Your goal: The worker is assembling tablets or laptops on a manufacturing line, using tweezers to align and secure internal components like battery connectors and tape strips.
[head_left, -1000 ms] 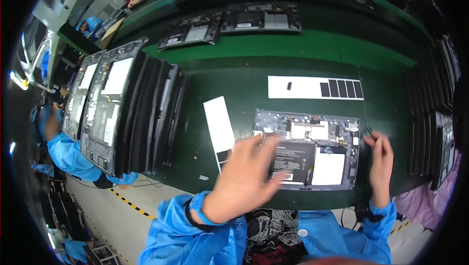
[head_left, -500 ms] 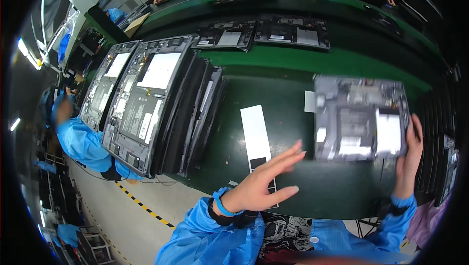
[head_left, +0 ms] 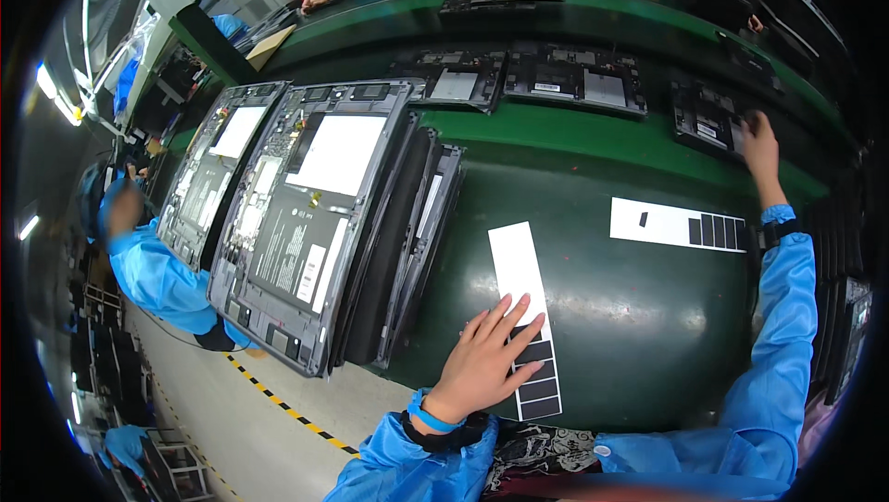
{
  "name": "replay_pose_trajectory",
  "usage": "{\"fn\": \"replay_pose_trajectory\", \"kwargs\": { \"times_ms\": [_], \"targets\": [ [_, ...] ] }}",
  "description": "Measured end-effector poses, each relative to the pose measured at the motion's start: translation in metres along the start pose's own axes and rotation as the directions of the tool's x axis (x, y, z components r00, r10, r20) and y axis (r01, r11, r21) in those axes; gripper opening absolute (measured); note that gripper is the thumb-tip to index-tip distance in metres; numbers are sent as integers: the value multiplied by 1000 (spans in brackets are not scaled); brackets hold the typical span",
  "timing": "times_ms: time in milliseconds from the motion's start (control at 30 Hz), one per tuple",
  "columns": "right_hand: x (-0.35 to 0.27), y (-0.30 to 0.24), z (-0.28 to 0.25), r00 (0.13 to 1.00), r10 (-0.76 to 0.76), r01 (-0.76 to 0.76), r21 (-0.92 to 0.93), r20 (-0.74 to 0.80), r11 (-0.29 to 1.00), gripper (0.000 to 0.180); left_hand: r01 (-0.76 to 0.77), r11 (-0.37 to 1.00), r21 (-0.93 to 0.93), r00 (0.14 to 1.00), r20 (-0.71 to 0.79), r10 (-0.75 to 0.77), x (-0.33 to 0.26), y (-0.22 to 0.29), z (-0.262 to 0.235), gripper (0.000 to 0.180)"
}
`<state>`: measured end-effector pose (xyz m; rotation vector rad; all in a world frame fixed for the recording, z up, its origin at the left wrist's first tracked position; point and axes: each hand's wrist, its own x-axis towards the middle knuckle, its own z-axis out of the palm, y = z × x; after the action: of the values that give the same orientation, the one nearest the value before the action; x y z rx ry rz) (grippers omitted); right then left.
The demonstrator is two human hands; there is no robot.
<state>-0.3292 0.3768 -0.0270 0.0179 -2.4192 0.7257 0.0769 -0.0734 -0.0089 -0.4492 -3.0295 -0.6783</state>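
Right hand point(head_left: 759, 145) covers part of the open device point(head_left: 708, 122); hold unclear

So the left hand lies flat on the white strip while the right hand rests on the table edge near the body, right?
Not quite. In the head view the left hand does lie on the white strip, but the right hand is stretched far out, touching an opened device on the conveyor.
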Motion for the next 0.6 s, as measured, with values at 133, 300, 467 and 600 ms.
{"fn": "replay_pose_trajectory", "kwargs": {
  "times_ms": [133,300,467,600],
  "targets": [
    [-44,-212,53,818,-144,-305,633,556,711,30,13,1000,20,1000,10,-13,4,2,1,55],
    [-17,-332,158,756,-511,220,576,410,787,29,1,1000,-26,1000,8,-1,8,3,1,54],
    [10,-382,255,746,-299,120,322,595,939,45,36,998,-56,998,47,-33,7,3,1,56],
    [-2,-411,277,747,-463,388,252,477,886,61,76,991,-107,996,64,-69,4,-1,2,57]
  ]
}}
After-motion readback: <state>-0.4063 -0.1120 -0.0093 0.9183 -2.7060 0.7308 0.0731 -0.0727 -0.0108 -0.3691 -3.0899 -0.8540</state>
